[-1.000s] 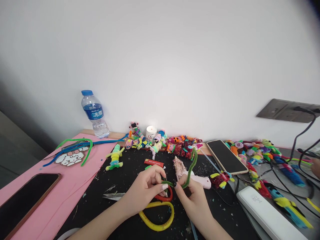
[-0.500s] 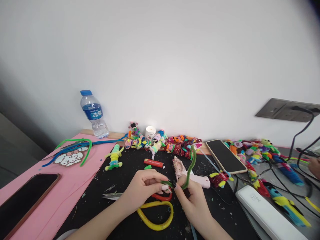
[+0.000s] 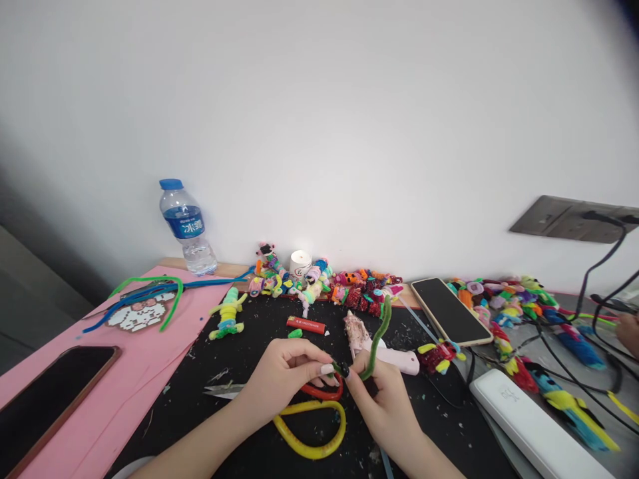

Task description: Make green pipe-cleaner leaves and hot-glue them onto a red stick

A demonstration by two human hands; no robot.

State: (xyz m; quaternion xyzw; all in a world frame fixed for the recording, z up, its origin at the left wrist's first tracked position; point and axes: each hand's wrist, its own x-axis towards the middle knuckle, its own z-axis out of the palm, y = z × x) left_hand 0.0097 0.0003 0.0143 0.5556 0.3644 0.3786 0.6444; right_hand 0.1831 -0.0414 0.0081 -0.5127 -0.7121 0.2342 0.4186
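Observation:
Both my hands meet low in the middle of the black mat [image 3: 259, 332]. My left hand [image 3: 287, 376] pinches the lower end of a dark green pipe cleaner [image 3: 377, 336], thumb and fingertips closed on it. My right hand [image 3: 384, 402] is closed round the same pipe cleaner a little further along; its free end curves up and away from me. Under my hands lie scissors [image 3: 309, 426] with a red and a yellow handle loop.
A pink glue gun [image 3: 394, 359] lies just behind my right hand. Several pipe-cleaner figures [image 3: 319, 279] line the wall, beside a water bottle [image 3: 187, 229] and a candle [image 3: 300, 263]. Phones [image 3: 446, 313] [image 3: 50, 392], a white power bank [image 3: 534, 422] and cables lie around.
My hands have drawn slightly closer together on the green pipe cleaner, and its short end between my fingertips looks more folded in. Nothing else moved.

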